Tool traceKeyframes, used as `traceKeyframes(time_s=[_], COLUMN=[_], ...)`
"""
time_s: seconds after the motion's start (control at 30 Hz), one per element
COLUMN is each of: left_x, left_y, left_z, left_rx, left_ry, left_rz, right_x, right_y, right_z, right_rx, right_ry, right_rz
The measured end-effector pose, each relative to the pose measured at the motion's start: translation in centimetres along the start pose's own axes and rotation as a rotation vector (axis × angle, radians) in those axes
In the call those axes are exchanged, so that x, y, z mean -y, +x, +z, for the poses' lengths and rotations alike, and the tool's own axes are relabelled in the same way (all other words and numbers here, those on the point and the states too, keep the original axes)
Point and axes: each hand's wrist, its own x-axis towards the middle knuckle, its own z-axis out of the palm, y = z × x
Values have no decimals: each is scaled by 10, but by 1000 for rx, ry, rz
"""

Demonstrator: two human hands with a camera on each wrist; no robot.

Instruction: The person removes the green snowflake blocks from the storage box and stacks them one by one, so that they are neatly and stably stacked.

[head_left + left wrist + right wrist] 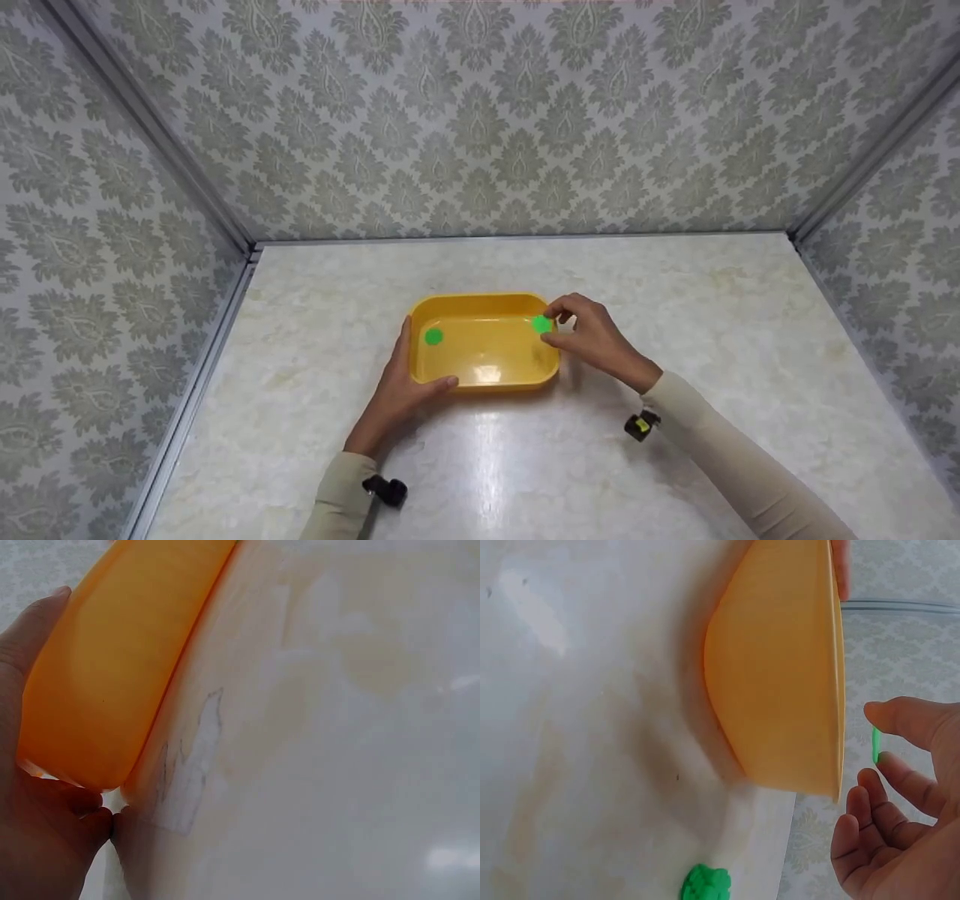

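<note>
A yellow plastic basin (484, 300) rests on the table. At its left front corner my left hand (401, 382) grips it, the thumb along the front rim and the fingers along the left side; the left wrist view shows this hand close against the orange-looking basin wall (120, 667). Over the right end, my right hand (596, 337) pinches a thin green disc (541, 324) by its edges. The right wrist view shows the disc (876, 744) edge-on between thumb and forefinger, the other fingers curled. Another green disc (433, 337) lies inside the basin, toward the left.
A lumpy green piece (706, 883) lies on the table beside the basin, cut off by the right wrist view's lower edge. The marbled table (300, 300) is bounded by patterned walls (480, 135) at the back and both sides.
</note>
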Motion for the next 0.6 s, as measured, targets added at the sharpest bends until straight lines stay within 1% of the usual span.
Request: traceKeyframes(time_s=[0.23,0.6], left_x=[0,0], left_y=[1,0], left_z=[2,1], left_rx=[-5,-7], left_ry=[-7,-1], left_rz=[13,8], right_x=[-10,-31], right_y=[-5,-13], right_z=[-10,-24], right_rx=[-24,-62], right_ry=[-31,-67], right_rz=[36,75])
